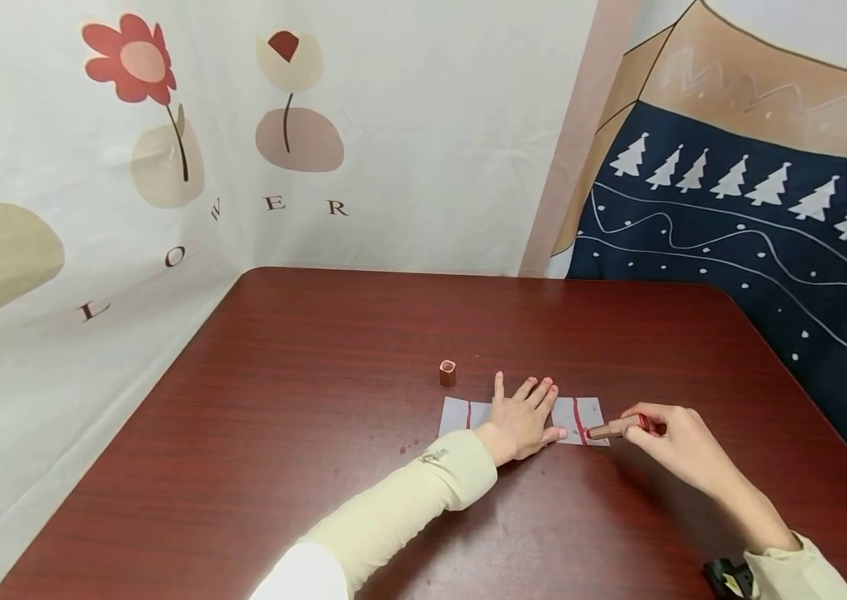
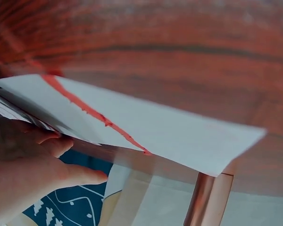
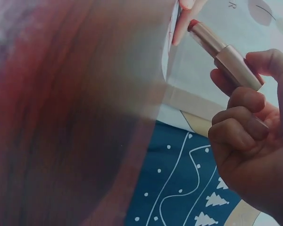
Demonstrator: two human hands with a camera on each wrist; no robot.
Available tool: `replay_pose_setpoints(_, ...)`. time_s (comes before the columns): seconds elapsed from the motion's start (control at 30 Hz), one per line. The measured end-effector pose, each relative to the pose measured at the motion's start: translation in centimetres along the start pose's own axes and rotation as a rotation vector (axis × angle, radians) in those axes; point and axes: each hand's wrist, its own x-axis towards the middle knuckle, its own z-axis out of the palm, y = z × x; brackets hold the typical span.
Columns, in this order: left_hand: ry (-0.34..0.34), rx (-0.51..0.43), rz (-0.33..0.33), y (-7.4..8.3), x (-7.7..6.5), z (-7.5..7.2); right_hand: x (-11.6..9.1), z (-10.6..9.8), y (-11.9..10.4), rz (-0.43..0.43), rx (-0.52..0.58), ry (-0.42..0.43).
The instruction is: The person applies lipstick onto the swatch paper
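Observation:
My left hand (image 1: 521, 423) lies with fingers spread on a strip of white paper (image 1: 456, 415), covering its middle. A red line (image 1: 579, 421) crosses the paper to the right of that hand, and another red line (image 1: 468, 414) crosses it on the left. My right hand (image 1: 679, 443) pinches a rose-gold lipstick (image 1: 609, 428) between thumb and fingers. Its red tip, plain in the right wrist view on the lipstick (image 3: 231, 60), points toward the paper's right end; whether it touches cannot be told. The lipstick cap (image 1: 448, 374) stands upright behind the paper, opening upward.
The reddish-brown wooden table (image 1: 281, 417) carries small red marks (image 1: 403, 450) left of the paper. Printed cloths hang behind and beside the table: a white flower cloth (image 1: 408, 167) and a dark blue one with trees (image 1: 731, 225). A black band (image 1: 727, 577) circles the right wrist.

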Motion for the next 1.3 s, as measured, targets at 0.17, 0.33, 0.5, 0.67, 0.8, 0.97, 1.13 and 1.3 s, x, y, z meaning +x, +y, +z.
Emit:
replay_pose_setpoints(0.17, -0.014, -0.103, 0.009, -0.3, 0.1, -0.2, 0.1, -0.2, 0.0, 0.090, 0.154, -0.038)
replay_pose_setpoints(0.33, 0.030, -0.362, 0.032, -0.9, -0.3, -1.1, 0.6, 0.2, 0.5, 0.188, 0.482, -0.082)
replay_pose_setpoints(0.5, 0.042, -1.094, 0.013, -1.4, -0.9, -2.4, 1.5, -0.1, -0.7, 0.177, 0.890, -0.150)
replay_pose_setpoints(0.67, 0.043, -1.866, -0.028, -0.8, -1.3, -3.3, 2.5, -0.4, -3.0, 0.151, 1.103, -0.263)
replay_pose_setpoints(0.8, 0.040, -2.210, -0.019, -0.4, -2.0, -3.4, 3.3, 0.0, -4.1, 0.168, 1.057, -0.306)
replay_pose_setpoints(0.97, 0.112, -2.407, -0.102, -0.2, -2.4, -3.3, 3.8, 1.0, -4.7, 0.205, 1.059, -0.338)
replay_pose_setpoints(1.13, 0.209, -2.466, -0.256, 0.1, -2.4, -2.8, 4.4, 2.4, -5.1, 0.272, 1.049, -0.332)
replay_pose_setpoints(1.3, 0.329, -2.499, -0.343, 0.3, -2.3, -2.8, 4.8, 3.4, -5.5, 0.280, 0.943, -0.275)
